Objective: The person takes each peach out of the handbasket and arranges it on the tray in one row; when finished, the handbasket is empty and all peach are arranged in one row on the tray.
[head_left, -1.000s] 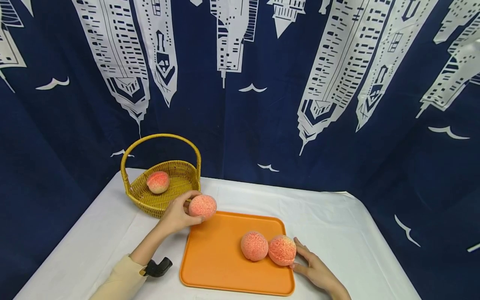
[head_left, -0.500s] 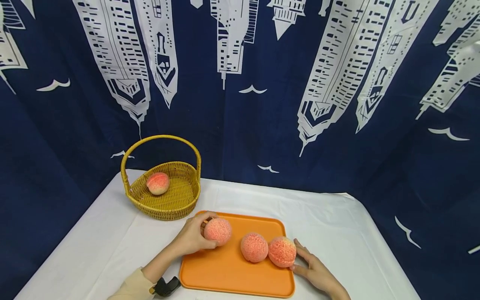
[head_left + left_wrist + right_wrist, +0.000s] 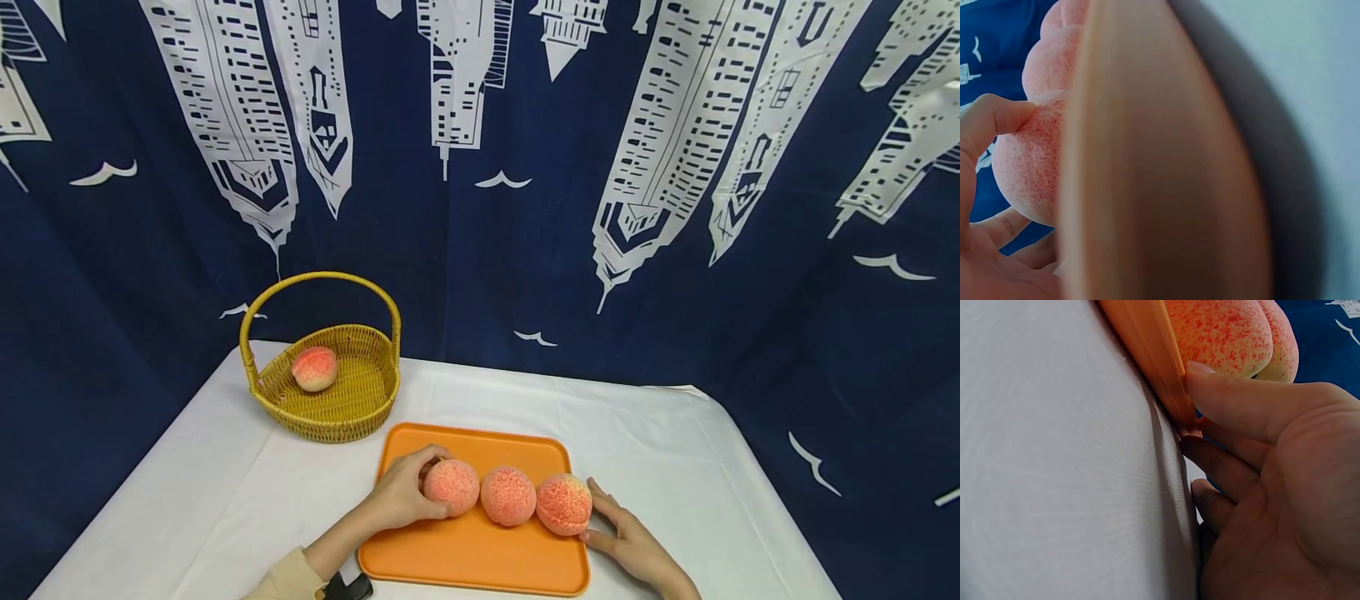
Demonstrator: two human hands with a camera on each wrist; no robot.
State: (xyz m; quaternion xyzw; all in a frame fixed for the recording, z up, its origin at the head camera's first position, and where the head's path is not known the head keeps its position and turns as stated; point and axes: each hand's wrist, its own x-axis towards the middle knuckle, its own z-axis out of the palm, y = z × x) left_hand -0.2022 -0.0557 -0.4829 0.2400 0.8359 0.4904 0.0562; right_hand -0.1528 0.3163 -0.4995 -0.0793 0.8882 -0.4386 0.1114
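Note:
Three pink-red peaches stand in a row on the orange tray [image 3: 472, 562]. My left hand [image 3: 405, 496] holds the left peach [image 3: 452, 487], its thumb and fingers around the near and far sides. In the left wrist view the thumb presses on that peach [image 3: 1032, 165]; a blurred tray edge hides part of it. The middle peach [image 3: 508, 496] sits close beside it. At the tray's right rim my right hand [image 3: 630, 537] rests with loosely bent fingers beside the right peach [image 3: 564, 504]. In the right wrist view its thumb [image 3: 1241, 403] lies at the tray rim near the peach.
Behind and left of the tray stands a yellow wicker basket [image 3: 337, 429] with a tall arched handle. One peach [image 3: 315, 369] lies inside it. A white cloth [image 3: 675, 450] covers the table, and a dark blue printed curtain [image 3: 480, 258] hangs behind.
My left hand has carried its peach from beside the basket, right and toward me, to the left end of the row on the tray. My right hand has stayed in place.

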